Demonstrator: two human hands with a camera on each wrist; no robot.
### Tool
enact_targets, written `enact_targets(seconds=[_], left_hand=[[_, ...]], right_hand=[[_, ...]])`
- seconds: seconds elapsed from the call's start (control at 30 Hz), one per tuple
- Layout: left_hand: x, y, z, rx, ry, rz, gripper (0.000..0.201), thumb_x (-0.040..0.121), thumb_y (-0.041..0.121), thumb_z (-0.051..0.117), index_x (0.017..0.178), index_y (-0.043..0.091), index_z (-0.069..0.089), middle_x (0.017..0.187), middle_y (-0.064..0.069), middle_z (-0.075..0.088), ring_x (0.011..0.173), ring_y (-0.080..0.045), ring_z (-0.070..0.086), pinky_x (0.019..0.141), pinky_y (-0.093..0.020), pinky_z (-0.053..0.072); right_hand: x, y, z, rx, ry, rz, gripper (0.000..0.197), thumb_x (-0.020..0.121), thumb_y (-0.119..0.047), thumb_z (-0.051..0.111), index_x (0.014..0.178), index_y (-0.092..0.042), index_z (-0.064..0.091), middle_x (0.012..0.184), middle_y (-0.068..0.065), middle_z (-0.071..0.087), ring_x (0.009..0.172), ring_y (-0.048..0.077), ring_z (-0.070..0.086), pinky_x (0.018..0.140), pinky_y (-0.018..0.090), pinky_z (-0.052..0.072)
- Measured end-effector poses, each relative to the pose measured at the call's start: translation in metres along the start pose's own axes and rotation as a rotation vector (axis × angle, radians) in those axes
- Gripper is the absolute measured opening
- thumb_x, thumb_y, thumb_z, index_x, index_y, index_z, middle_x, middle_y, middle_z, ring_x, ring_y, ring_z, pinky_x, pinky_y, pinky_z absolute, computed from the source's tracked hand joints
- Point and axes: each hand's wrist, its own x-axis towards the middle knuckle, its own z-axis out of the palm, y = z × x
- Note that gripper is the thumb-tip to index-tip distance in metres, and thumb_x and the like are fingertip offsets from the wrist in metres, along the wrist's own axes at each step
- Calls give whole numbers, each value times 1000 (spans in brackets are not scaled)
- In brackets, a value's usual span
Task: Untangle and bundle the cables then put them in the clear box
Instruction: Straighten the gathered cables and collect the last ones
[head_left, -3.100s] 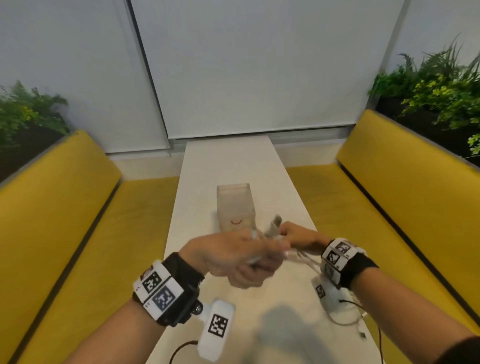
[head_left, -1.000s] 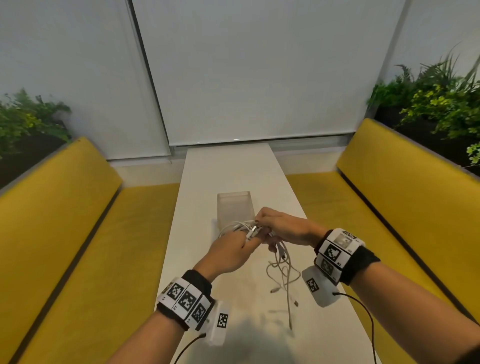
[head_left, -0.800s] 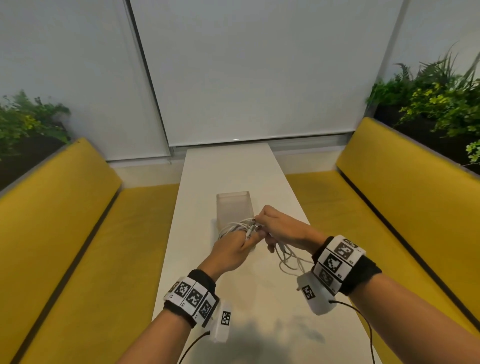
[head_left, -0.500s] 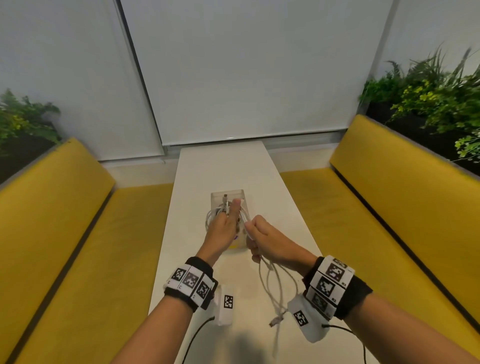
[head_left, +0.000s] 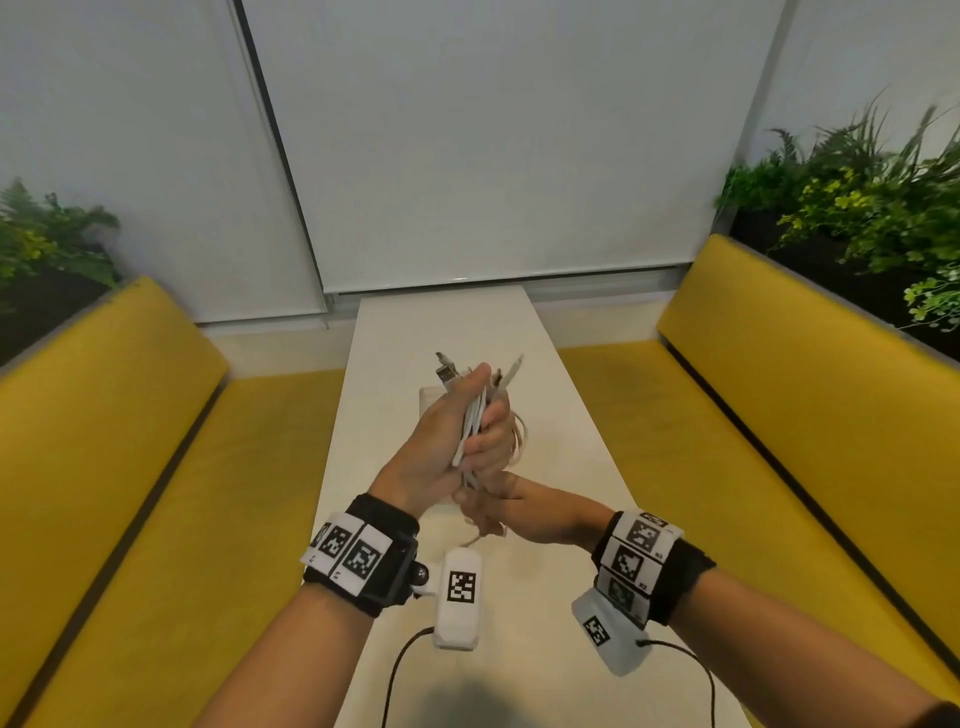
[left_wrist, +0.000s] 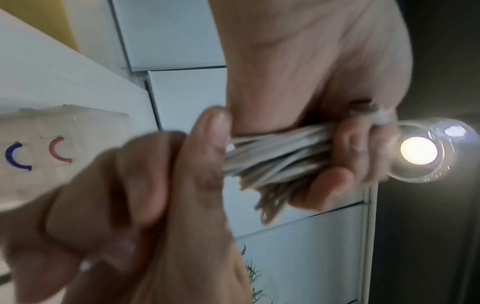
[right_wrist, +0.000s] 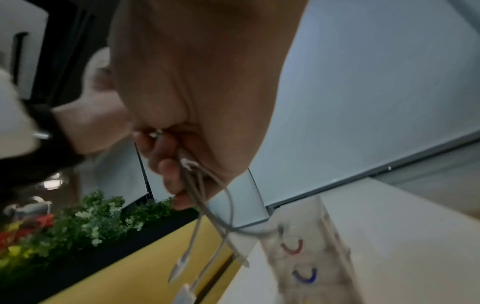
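Since half a second ago, we have lifted our left hand (head_left: 447, 436), fist wrapped around the white cables (head_left: 475, 415), above the clear box (left_wrist: 52, 144). Our right hand (head_left: 519, 512) pinches their lower strands. Beneath lies a white table (head_left: 571, 467) between yellow benches (head_left: 779, 415); the box is mostly hidden.

My left hand (head_left: 441, 441) covers most of the clear box (head_left: 427, 400) in the head view, leaving one corner showing. My right hand (head_left: 524, 512) sits partly behind it, fingers out of sight. Inside my left fist the cables (left_wrist: 275, 156) blur into one pale bunch; I cannot count them. The right wrist view smears the connectors (right_wrist: 182, 265).
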Motion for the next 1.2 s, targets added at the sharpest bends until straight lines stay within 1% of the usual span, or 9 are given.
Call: enact_targets(seconds=[0.17, 0.27, 0.4, 0.53, 0.63, 0.7, 0.77, 0.93, 1.2], left_hand=[[-26, -2, -3, 103, -375, -298, 50, 94, 61, 45, 71, 18, 57, 52, 12, 54, 38, 3, 45, 36, -15, 26], [-39, -4, -3, 385, -352, -517, 46, 95, 58, 49, 78, 15, 53, 56, 5, 47, 38, -5, 38, 36, -16, 27], [-37, -25, -6, 1127, -281, -598, 62, 91, 67, 50, 82, 6, 56, 74, -28, 53, 58, -30, 48, 55, -34, 42], [-31, -46, -23, 1435, -193, -489, 61, 84, 74, 49, 99, 18, 69, 94, -5, 72, 86, -19, 66, 82, -43, 56], [-28, -53, -24, 1490, -149, -404, 38, 96, 52, 56, 100, 16, 67, 92, -4, 71, 79, -14, 61, 73, -30, 51], [-26, -58, -20, 1503, -163, -391, 27, 99, 43, 57, 101, 18, 65, 94, -1, 65, 83, -14, 57, 75, -26, 44], [-22, -67, -23, 1529, -136, -393, 34, 97, 44, 59, 118, 18, 65, 112, -1, 64, 101, -19, 58, 90, -28, 46], [-14, -82, -37, 1592, -75, -434, 41, 88, 54, 66, 118, 26, 72, 115, 1, 72, 106, -19, 65, 96, -37, 51], [-17, -83, -41, 1858, 94, 185, 41, 87, 44, 65, 104, 8, 71, 102, -7, 73, 97, -23, 65, 91, -35, 50]], right_hand=[[-1, 5, -40, -95, -169, 158, 16, 89, -18, 63, 88, -3, 70, 68, 10, 49, 56, 14, 42, 51, 17, 38], [-4, -1, -64, -126, -263, 286, 16, 89, -22, 54, 88, -11, 67, 68, 1, 51, 53, 1, 47, 52, 12, 40], [4, -13, -61, -3, -209, 403, 19, 100, -14, 44, 108, -5, 59, 90, 10, 52, 74, 15, 47, 65, 24, 42], [3, -15, -33, -75, -10, 281, 29, 101, -10, 40, 114, 6, 60, 116, 23, 64, 104, 38, 61, 91, 41, 52], [1, -11, -20, 15, 107, 240, 51, 105, -42, 31, 131, -5, 56, 128, 8, 65, 117, 22, 62, 104, 33, 49], [-1, -6, -15, 26, 113, 315, 65, 99, -60, 30, 143, -12, 41, 136, -3, 58, 118, 11, 59, 102, 22, 46], [-1, 3, -9, -191, 176, 422, 80, 93, -68, 36, 148, -11, 27, 142, 7, 53, 121, 23, 57, 105, 33, 45], [-4, 12, -4, -463, 282, 415, 54, 106, -43, 20, 128, -2, 48, 132, 23, 56, 117, 36, 57, 99, 39, 43], [6, 27, -4, -305, 614, 337, 43, 106, -40, 24, 110, -5, 48, 112, 16, 64, 89, 21, 58, 74, 29, 43]])
